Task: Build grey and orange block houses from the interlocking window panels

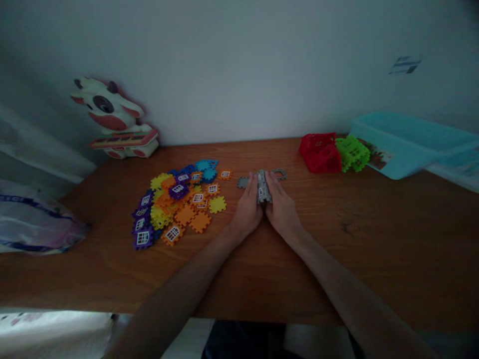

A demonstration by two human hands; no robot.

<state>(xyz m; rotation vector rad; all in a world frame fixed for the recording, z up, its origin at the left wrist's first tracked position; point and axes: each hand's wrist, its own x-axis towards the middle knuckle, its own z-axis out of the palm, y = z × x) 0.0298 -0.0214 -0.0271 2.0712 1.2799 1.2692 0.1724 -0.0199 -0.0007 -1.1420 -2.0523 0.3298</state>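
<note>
Between my two palms is a grey structure of interlocking tiles [263, 188], pressed from both sides above the wooden table. My left hand [247, 205] lies along its left side, fingers straight and together. On the other side my right hand [282, 204] presses in the same way, its fingers pointing away from me. One loose grey tile [242, 182] lies just left of my left fingertips. A grey frame-shaped tile [279, 174] rests beyond my right fingertips. My hands cover much of the structure's sides.
Left of my hands spreads a pile of orange, yellow, purple and blue tiles [185, 215]. Red tile structure [320, 153] and green tile structure [352, 153] stand at the back right beside a turquoise bin [407, 144]. A cow toy keyboard [119, 119] and plastic bag [37, 219] are left.
</note>
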